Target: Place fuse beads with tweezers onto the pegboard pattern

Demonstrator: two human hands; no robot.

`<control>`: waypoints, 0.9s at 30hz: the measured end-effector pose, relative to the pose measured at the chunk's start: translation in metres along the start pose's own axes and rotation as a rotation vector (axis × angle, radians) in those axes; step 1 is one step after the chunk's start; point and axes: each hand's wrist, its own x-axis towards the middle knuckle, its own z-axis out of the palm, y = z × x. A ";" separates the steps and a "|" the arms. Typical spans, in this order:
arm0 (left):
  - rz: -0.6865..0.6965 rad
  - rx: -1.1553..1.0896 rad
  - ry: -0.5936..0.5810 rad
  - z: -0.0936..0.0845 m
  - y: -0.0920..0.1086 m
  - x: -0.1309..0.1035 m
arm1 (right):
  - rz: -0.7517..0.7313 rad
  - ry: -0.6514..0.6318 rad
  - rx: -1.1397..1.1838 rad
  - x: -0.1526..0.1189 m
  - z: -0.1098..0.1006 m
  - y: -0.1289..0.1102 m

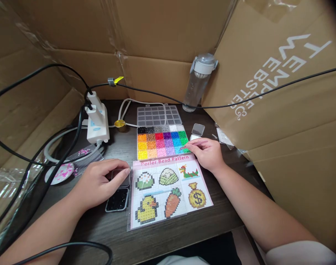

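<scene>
My right hand (pixel 208 152) pinches slim pink tweezers (pixel 197 143), whose tips reach over the lower right compartments of the bead box (pixel 162 143). Small beads sorted by colour fill this box. My left hand (pixel 103 180) rests loosely curved with nothing visible in it, over the lid of a small case (pixel 116 200) holding black beads. Between my hands lies the Perler Bead Pattern sheet (pixel 201 184), showing a duck, a carrot, a money bag and other figures. A clear pegboard (pixel 157 219) covers its left part.
A white power strip (pixel 98 125) with black cables stands at the left, beside a gold round container (pixel 119 125). A dish of pink beads (pixel 60 173) lies below it. Behind are a water bottle (pixel 197 82) and cardboard walls (pixel 157 77). A small open case (pixel 198 129) sits right of the bead box.
</scene>
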 end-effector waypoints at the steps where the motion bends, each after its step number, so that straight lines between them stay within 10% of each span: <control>1: 0.000 0.001 -0.001 0.000 0.000 0.000 | 0.009 -0.008 0.005 0.000 0.000 -0.001; 27: -0.017 0.019 -0.017 0.003 -0.001 0.000 | 0.013 0.054 0.032 0.004 0.003 0.004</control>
